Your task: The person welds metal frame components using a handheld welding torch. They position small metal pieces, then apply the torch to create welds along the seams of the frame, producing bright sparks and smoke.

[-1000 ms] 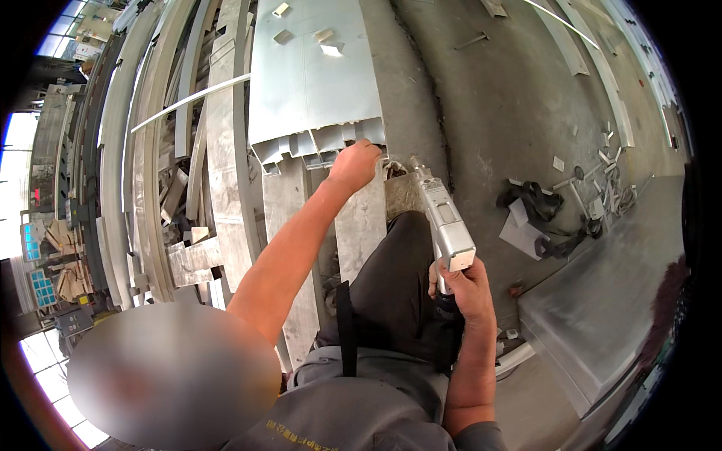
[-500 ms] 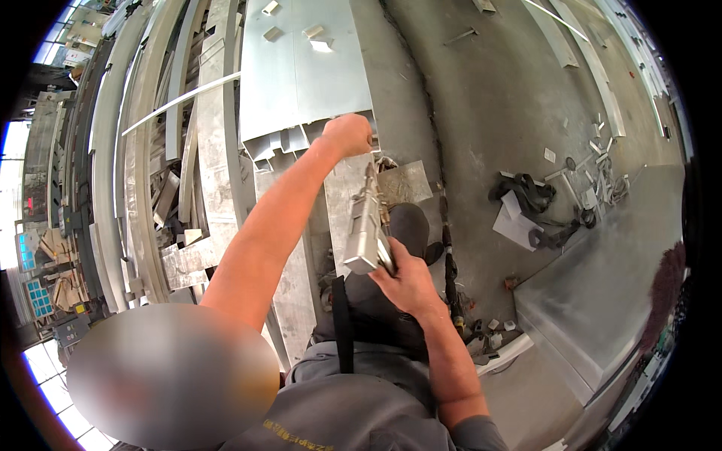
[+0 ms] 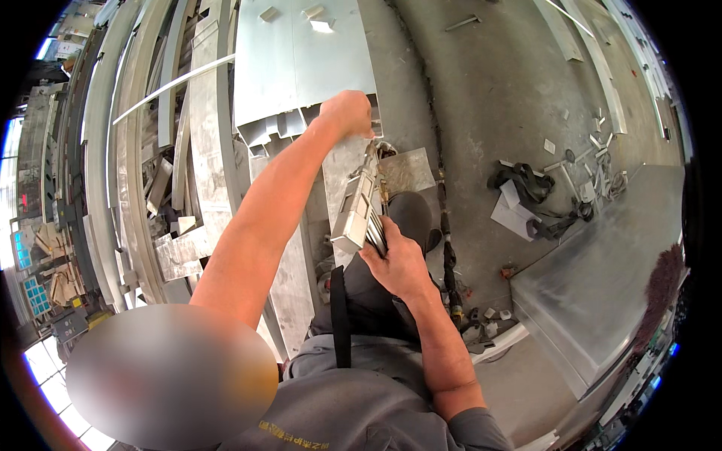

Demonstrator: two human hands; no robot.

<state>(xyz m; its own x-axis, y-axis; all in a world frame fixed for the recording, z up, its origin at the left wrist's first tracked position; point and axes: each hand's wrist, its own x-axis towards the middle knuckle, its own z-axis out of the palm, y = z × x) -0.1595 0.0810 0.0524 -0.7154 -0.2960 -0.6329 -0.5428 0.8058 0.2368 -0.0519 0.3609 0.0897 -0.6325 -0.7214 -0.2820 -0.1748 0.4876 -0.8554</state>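
Bright, even daylight, with glare off the metal sheet (image 3: 301, 60). Fisheye bends edges toward a black rim. One blurred patch lower left.

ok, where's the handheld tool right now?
Head view, centre: the silver handheld tool is gripped in the right hand, its tip up near the left hand at the edge of the metal sheet.

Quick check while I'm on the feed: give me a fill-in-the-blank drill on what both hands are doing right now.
1. The right hand grips a long silver ____ tool.
2. The left hand rests on the edge of a flat ____ sheet.
3. The tool points toward the ____ hand.
4. The floor is grey ____.

Missing words: metal; metal; left; concrete
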